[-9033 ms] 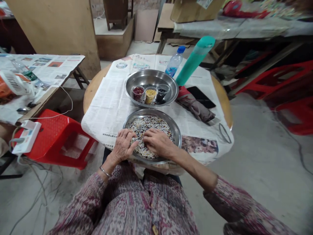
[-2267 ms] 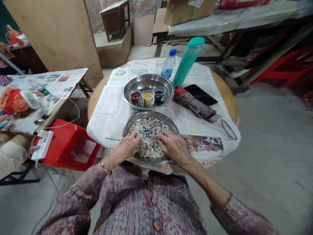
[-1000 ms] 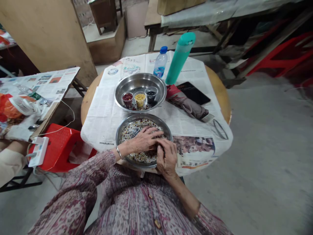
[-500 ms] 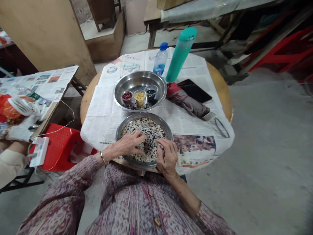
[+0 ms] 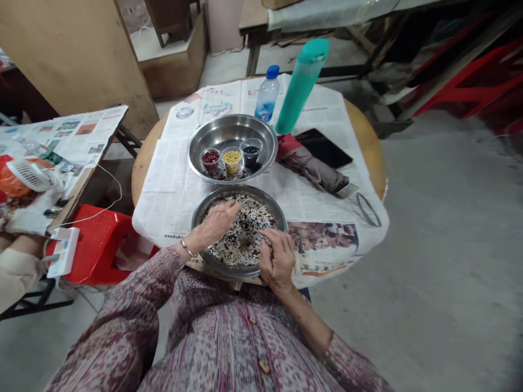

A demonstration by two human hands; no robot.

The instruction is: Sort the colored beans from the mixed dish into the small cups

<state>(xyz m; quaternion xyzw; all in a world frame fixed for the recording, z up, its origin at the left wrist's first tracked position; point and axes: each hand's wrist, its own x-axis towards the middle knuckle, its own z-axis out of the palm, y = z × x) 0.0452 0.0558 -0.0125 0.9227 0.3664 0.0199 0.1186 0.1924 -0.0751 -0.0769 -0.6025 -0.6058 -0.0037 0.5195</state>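
A steel basin [image 5: 281, 209] holds a mix of white grains [image 5: 255, 204] with red, yellow and black beans spread through it. Over the left part of this mix is my left hand [image 5: 220, 222], its fingers drawn together; anything between the fingertips is hidden. My right hand [image 5: 278, 260] rests at the right rim, fingers bent over the grains and thumb a little apart from the forefinger. Behind stands a wider steel basin [image 5: 232, 126] holding three clear cups: one of red beans [image 5: 211, 158], one of yellow beans [image 5: 232, 158], one of black beans [image 5: 250, 152].
Newspaper [image 5: 163, 190] covers the round table. A water bottle [image 5: 267, 95] and a green flask [image 5: 303, 87] stand at the back. A folded umbrella [image 5: 312, 166] and a dark tablet [image 5: 324, 148] lie to the right. At left are a red stool [image 5: 98, 239] and a power strip [image 5: 65, 251].
My left hand has moved up and away from the middle of the grains, and its spread fingers have come together. My right hand has stayed at the rim almost unmoved.
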